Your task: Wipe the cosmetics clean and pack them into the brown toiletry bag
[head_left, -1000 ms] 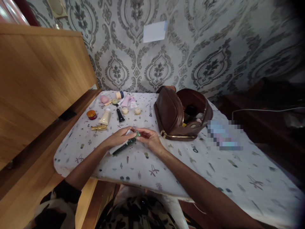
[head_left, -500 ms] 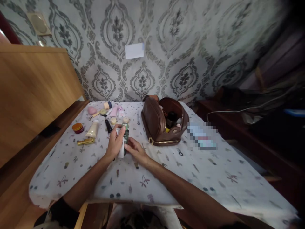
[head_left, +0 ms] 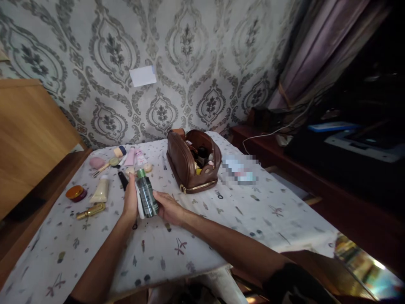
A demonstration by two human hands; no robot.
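Between my hands, a dark green see-through bottle point(head_left: 147, 198) with a bright green cap leans slightly, its printed side towards me. My right hand point(head_left: 170, 207) grips the bottle low on its right side. Closed around a white cloth or wipe point(head_left: 139, 202), my left hand point(head_left: 130, 200) presses it to the bottle's left side; some of its fingers are hidden. Just behind my left hand lies a black tube point(head_left: 122, 179). Farther left are a cream tube point(head_left: 101, 189), a gold tube-shaped case point(head_left: 90, 210) and a jar with an orange lid point(head_left: 76, 193).
An open brown leather bag point(head_left: 193, 162) full of small items stands right of the bottle. A pink sponge point(head_left: 97, 162), pink tubes point(head_left: 129, 157) and brushes lie at the back left. A blurred-out flat object point(head_left: 241, 169) rests right of the bag, on the patterned tablecloth point(head_left: 221, 223).
The view has turned to the right. The bottle now shows its full printed side, no longer mostly covered by my left hand, and my right hand has closed around its lower part.
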